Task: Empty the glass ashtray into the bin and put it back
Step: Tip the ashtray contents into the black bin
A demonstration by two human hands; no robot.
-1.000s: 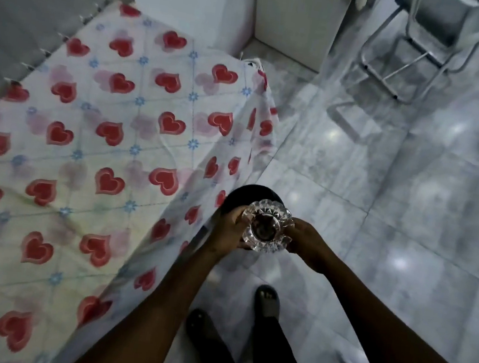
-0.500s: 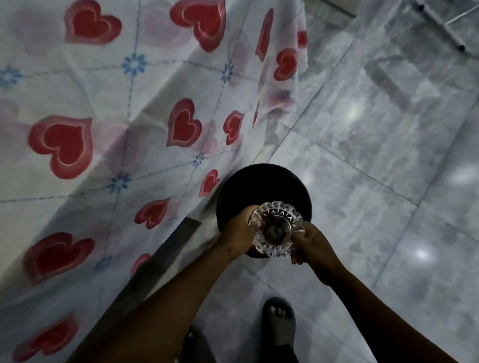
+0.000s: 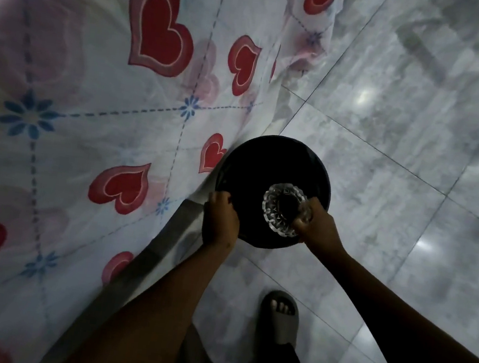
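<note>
1. Leftmost, a thin tablecloth printed with red hearts hangs in soft folds
2. Left hand curls closed over the round black bin rim at 8 o'clock
3. Right hand grips the faceted glass ashtray above the bin's opening, over glossy marbled floor tiles

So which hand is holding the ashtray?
The right hand. It grips the glass ashtray by its edge, over the black bin. The left hand isn't touching the glass; it is on the bin's rim.
</note>
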